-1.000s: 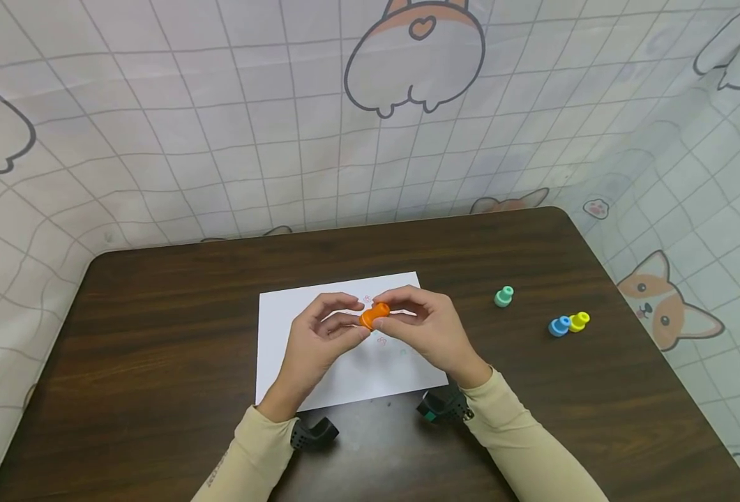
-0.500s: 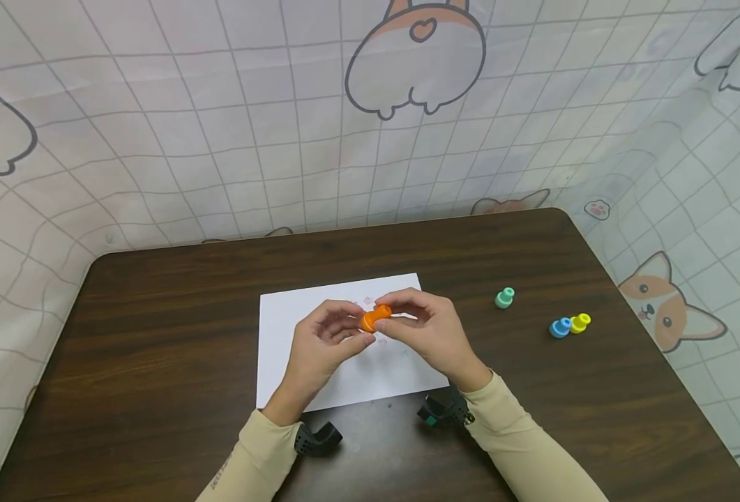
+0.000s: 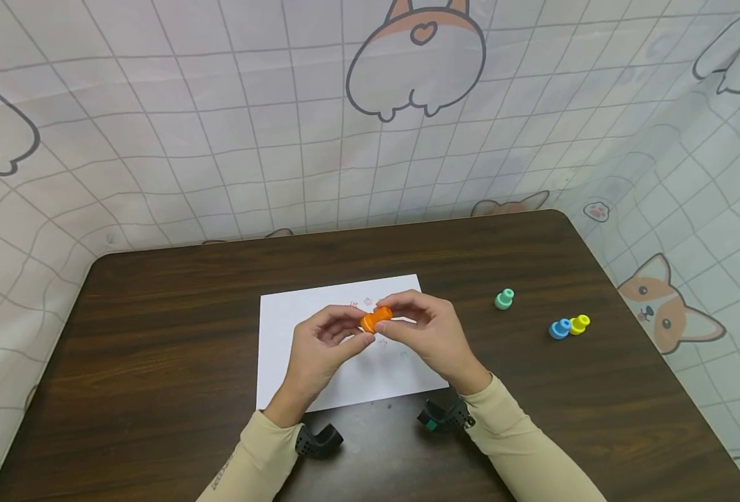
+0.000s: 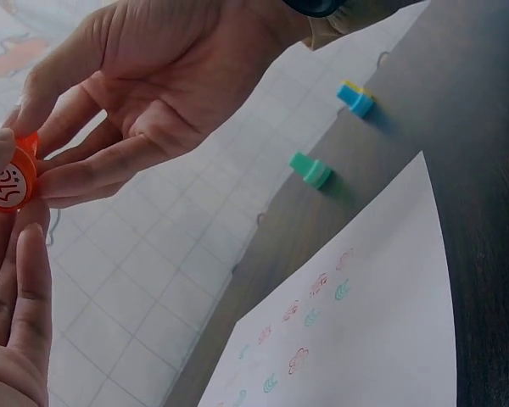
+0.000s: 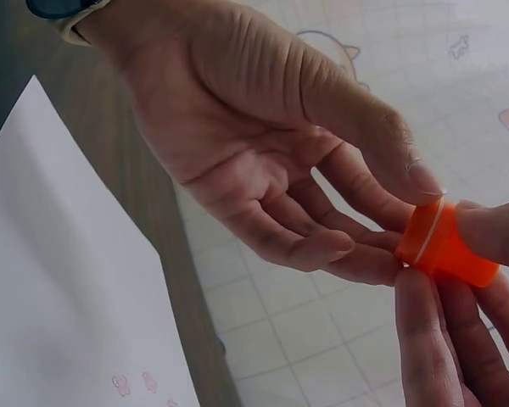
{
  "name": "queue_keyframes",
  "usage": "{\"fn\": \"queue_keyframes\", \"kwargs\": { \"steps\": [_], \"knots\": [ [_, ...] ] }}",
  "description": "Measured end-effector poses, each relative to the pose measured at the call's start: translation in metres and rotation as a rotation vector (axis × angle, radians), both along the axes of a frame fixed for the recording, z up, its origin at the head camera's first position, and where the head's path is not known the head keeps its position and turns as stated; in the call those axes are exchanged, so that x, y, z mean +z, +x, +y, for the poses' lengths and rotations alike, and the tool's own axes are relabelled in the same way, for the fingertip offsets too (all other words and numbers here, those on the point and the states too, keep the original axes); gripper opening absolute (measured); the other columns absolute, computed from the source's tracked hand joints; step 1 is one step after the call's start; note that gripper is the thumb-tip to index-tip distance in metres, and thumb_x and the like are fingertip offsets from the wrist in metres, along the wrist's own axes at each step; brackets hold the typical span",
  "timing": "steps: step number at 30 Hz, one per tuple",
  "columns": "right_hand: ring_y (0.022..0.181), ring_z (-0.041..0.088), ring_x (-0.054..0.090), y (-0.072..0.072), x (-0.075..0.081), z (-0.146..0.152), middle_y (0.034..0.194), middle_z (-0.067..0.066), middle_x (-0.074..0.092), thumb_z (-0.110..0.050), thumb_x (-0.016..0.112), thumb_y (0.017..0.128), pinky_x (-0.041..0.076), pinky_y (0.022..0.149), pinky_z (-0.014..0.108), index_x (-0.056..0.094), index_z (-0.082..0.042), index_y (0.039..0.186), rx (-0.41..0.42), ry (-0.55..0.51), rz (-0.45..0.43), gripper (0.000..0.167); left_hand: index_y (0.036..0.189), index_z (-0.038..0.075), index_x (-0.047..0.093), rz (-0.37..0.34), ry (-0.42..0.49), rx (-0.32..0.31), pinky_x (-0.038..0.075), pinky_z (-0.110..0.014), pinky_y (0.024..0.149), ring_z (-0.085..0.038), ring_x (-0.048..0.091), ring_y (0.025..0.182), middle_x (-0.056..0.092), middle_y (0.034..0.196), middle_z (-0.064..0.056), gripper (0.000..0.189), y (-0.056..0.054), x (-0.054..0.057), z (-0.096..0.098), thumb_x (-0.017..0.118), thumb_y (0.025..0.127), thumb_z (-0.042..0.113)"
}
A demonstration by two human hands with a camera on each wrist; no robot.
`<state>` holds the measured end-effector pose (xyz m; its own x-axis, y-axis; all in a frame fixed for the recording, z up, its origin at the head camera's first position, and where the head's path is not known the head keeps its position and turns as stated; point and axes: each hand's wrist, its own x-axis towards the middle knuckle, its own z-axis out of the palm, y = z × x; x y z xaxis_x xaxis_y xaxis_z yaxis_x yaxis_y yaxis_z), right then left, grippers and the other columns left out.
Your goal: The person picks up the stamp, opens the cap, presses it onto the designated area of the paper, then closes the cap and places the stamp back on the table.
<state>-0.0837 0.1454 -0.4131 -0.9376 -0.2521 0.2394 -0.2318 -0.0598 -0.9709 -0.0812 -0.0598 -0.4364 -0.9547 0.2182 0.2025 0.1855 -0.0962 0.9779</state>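
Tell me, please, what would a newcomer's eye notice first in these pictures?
Probably the orange plastic stamp in the left hand and right hand, above the white paper sheet. Farther right on the dark brown table, a green knobbed plastic piece stands alone; a blue one and a yellow one stand close together.

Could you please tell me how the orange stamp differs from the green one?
The orange stamp is held above the paper by the left hand and right hand, while the green stamp stands on the table. The orange one is tilted; the green one is upright. Both are wider at one end.
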Motion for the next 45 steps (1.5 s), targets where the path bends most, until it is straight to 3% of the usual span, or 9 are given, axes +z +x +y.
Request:
{"fn": "queue_keyframes", "kwargs": {
  "steps": [4, 7, 17, 45],
  "knots": [
    [0.102, 0.011, 0.073, 0.0009, 0.0009, -0.0003, 0.109, -0.005, 0.074, -0.001, 0.08, 0.087, 0.064, 0.089, 0.028, 0.071, 0.006, 0.115, -0.008, -0.002, -0.006, 0.03, 0.117, 0.0, 0.07, 0.011, -0.013, 0.022, 0.061, -0.026, 0.095, -0.009, 0.073, 0.1, 0.072, 0.116, -0.007, 0.037, 0.0008, 0.0012, 0.0002, 0.084, 0.082, 0.001],
    [0.102, 0.011, 0.073, 0.0017, 0.0016, -0.0006, 0.108, -0.007, 0.074, -0.002, 0.08, 0.087, 0.063, 0.09, 0.027, 0.071, 0.006, 0.114, -0.016, 0.002, -0.005, 0.029, 0.116, 0.0, 0.071, 0.014, -0.013, 0.036, 0.061, -0.025, 0.094, -0.009, 0.073, 0.099, 0.073, 0.115, -0.008, 0.036, 0.0012, 0.0022, 0.0009, 0.085, 0.082, 0.0],
    [0.101, 0.011, 0.072, 0.0037, 0.0006, -0.0015, 0.107, -0.005, 0.073, 0.001, 0.078, 0.088, 0.063, 0.09, 0.027, 0.07, 0.007, 0.113, -0.003, -0.018, 0.021, 0.027, 0.115, -0.003, 0.072, 0.009, 0.005, 0.042, 0.062, -0.024, 0.091, -0.008, 0.074, 0.099, 0.074, 0.109, 0.009, 0.034, 0.0024, 0.0023, 0.0005, 0.083, 0.083, -0.001],
    [0.102, 0.012, 0.072, 0.0028, -0.0019, -0.0016, 0.108, -0.007, 0.074, 0.001, 0.078, 0.088, 0.063, 0.091, 0.029, 0.07, 0.008, 0.114, -0.01, -0.03, 0.037, 0.028, 0.117, -0.002, 0.071, -0.015, 0.007, 0.018, 0.062, -0.024, 0.091, -0.007, 0.074, 0.098, 0.074, 0.11, 0.009, 0.031, 0.0013, 0.002, -0.0001, 0.08, 0.088, 0.003]
  ]
}}
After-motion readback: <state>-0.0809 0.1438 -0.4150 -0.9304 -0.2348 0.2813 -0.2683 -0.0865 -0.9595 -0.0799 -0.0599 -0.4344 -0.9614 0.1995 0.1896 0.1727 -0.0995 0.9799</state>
